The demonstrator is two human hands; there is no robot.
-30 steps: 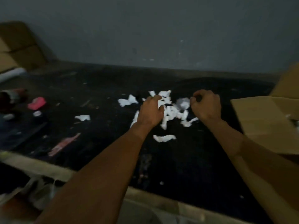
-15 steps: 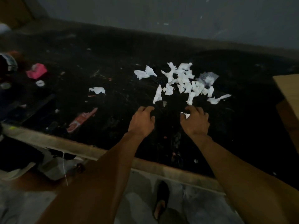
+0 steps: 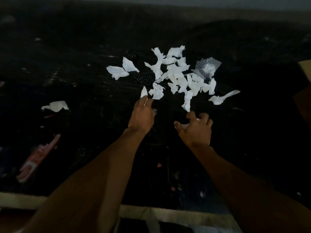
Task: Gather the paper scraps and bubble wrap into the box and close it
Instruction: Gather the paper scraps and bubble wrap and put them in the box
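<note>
Head view: paper scraps [image 3: 175, 73] lie in a loose heap on the dark bench [image 3: 75, 52], with the bubble wrap [image 3: 207, 67] touching the heap's right side and a corner of the box [image 3: 305, 68] at the right edge. The left hand [image 3: 141, 115] pinches a white scrap [image 3: 144, 93] at the heap's near edge. The right hand [image 3: 196, 130], near it, has its fingers curled down, seemingly gripping a small scrap [image 3: 185, 126].

White paper scraps [image 3: 175, 74] and clear, bubbled bubble wrap [image 3: 207, 67] lie on a scuffed black desk [image 3: 84, 56]; a red-and-white wrapper [image 3: 36, 161].
</note>
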